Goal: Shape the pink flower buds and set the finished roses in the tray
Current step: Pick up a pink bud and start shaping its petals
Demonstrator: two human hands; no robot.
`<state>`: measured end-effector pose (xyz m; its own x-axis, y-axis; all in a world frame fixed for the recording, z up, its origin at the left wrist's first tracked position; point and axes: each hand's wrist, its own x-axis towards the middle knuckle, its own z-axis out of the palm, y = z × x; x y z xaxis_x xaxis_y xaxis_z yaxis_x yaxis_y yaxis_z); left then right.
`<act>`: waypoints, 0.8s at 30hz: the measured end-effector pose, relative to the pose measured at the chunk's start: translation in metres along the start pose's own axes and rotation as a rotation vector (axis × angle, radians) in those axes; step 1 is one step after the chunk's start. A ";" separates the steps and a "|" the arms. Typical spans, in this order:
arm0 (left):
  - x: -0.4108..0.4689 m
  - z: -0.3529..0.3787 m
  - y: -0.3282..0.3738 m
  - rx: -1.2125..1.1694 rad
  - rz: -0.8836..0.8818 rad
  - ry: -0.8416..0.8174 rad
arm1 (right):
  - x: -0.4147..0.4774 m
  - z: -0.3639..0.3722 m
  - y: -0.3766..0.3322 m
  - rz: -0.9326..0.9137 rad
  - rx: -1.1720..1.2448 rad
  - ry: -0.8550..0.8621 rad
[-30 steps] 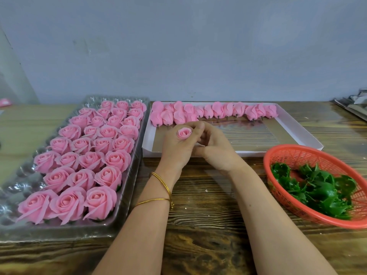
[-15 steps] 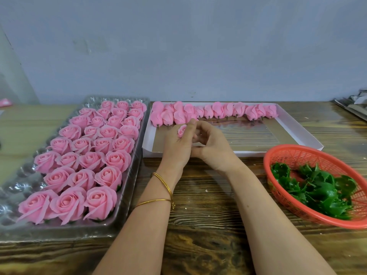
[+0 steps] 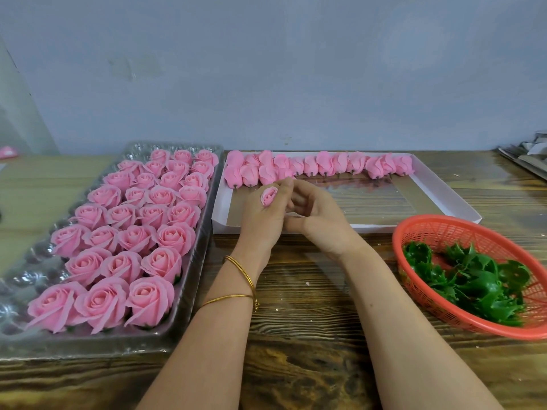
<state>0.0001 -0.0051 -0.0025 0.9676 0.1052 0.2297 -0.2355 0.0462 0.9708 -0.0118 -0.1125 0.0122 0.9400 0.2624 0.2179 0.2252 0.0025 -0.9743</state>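
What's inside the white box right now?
Unshaped pink buds line the far wall of the white box; brown floor shows in front of them. The left hand, holding one bud, and the right hand cover its near left part, so that patch is hidden.

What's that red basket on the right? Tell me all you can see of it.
The basket is shallow and round, of what looks like orange-red plastic mesh with a solid rim. It sits upright on the wooden table at the right, close to a corner of the white box; the picture's edge cuts off its right side. Inside lies a loose pile of glossy green leaf pieces.
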 end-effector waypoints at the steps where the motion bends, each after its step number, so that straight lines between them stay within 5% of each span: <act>1: 0.000 0.001 0.000 -0.003 -0.004 0.011 | 0.000 0.000 0.000 0.001 0.001 0.007; 24: -0.005 0.000 0.009 0.023 0.008 -0.022 | 0.000 0.000 0.002 -0.018 -0.001 -0.015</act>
<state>-0.0070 -0.0053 0.0046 0.9676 0.0834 0.2384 -0.2410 0.0226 0.9703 -0.0113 -0.1124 0.0102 0.9319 0.2770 0.2342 0.2420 0.0061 -0.9703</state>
